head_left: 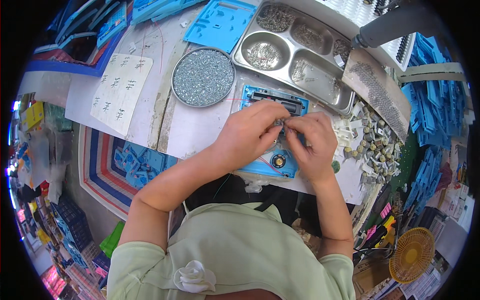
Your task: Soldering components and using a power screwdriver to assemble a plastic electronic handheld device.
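Observation:
A blue plastic housing [248, 171] lies on the table before me, with a black battery compartment [296, 104] at its far end and a small round speaker [278, 160] at its near end. Over its middle, my left hand [255, 127] and my right hand [312, 140] meet, fingertips pinched together. What sits between the fingertips is too small and too covered to name. A thin red wire [235, 99] runs out from the housing's left side. My hands hide the middle of the housing.
Beyond my left hand stands a round metal dish [174, 80] full of small screws. A steel compartment tray [287, 75] holds small metal parts. White plastic pieces and small motors [370, 145] are heaped at right. A blue panel [220, 22] and a written sheet [120, 92] lie at left.

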Demonstrator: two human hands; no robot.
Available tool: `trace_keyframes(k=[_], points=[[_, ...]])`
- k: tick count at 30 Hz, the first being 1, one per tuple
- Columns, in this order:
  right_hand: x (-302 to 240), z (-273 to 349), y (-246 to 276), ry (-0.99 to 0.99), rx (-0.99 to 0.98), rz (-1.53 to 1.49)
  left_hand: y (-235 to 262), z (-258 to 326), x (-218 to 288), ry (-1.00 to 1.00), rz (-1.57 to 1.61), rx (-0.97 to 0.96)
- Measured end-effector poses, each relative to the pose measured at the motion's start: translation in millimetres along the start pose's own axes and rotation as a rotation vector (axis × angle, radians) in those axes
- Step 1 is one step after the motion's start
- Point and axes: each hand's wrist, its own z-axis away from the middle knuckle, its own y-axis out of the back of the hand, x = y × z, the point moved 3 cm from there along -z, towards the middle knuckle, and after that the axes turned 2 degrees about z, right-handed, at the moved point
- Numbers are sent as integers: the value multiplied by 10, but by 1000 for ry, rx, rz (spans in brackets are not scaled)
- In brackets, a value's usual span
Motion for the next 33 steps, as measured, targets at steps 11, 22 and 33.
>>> trace_keyframes(k=[11, 22, 33], points=[[-11, 311, 483, -146, 89, 108, -89, -89, -75, -72, -86, -107], [190, 2344, 2814, -958, 1254, -209, -119, -157, 78, -243, -439, -136], [427, 2883, 2983, -946, 1250, -397, -193, -169, 74, -402, -575, -232]])
